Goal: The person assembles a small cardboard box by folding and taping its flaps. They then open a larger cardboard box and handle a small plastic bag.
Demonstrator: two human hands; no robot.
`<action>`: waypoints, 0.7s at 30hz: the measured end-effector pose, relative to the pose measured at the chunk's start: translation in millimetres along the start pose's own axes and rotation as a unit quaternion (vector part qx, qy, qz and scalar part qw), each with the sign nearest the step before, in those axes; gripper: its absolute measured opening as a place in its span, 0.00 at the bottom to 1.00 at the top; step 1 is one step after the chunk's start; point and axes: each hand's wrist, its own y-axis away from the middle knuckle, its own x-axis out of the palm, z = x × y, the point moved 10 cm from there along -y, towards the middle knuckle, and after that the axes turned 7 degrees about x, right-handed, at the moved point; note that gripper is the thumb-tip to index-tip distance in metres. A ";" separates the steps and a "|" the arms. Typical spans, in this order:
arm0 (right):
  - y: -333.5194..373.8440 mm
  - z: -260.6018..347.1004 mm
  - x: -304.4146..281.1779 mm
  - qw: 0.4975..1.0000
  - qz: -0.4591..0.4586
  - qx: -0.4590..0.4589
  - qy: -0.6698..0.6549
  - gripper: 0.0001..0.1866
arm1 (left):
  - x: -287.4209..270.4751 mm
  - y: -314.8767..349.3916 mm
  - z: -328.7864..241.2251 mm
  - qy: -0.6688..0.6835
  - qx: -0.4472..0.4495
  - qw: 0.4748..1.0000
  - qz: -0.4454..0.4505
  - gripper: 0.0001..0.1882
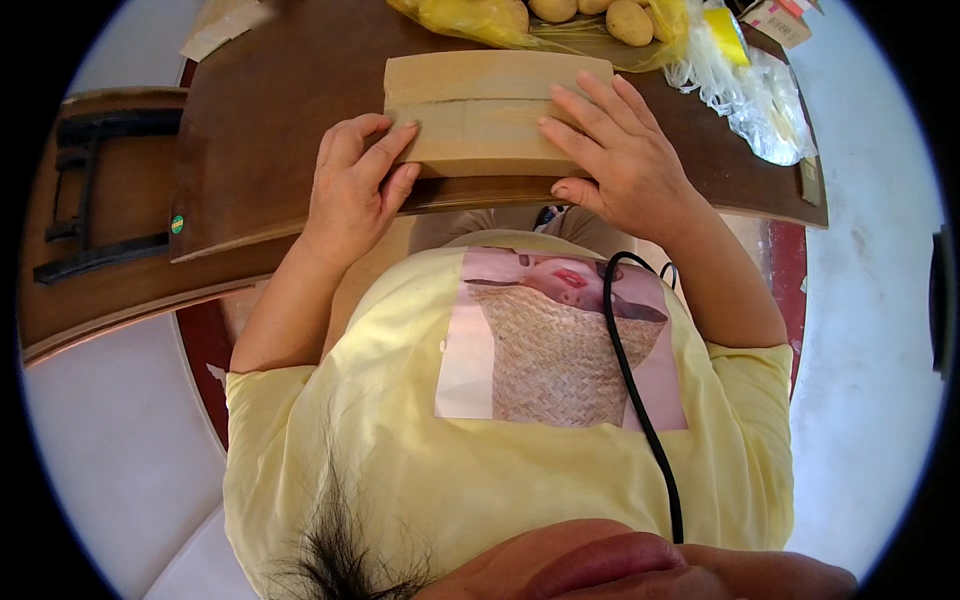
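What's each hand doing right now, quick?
Left hand: open, fingers loosely bent, at the left end of the cardboard box.
Right hand: open, fingers spread over the box's right end.

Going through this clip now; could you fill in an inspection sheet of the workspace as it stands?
Surface: dark brown table with a curved-looking edge.
Handled item: cardboard box, lying near the table's near edge, a line running across its top.
Clutter: potatoes in a yellow bag; clear plastic to their right; a small carton at the far right.
Hands: left hand touches the box's left end; right hand lies on its right part, fingers spread.
Cables: one black cable, over the yellow shirt, apart from the box.
Surroundings: black metal frame at left.
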 end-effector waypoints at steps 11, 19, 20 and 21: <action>-49.7 39.8 22.6 0.997 0.067 -0.029 -0.013 0.33 | 2.7 11.5 15.1 0.139 -0.028 0.985 -0.101 0.24; -83.7 76.8 42.2 0.992 0.064 -0.095 -0.044 0.36 | 22.2 31.3 44.5 0.322 -0.126 0.930 -0.127 0.35; -85.2 78.1 44.5 0.992 0.061 -0.098 -0.043 0.36 | 24.9 32.1 46.3 0.349 -0.130 0.920 -0.123 0.36; -85.7 78.9 46.6 0.992 0.058 -0.100 -0.042 0.36 | 25.1 32.9 47.5 0.349 -0.137 0.919 -0.126 0.35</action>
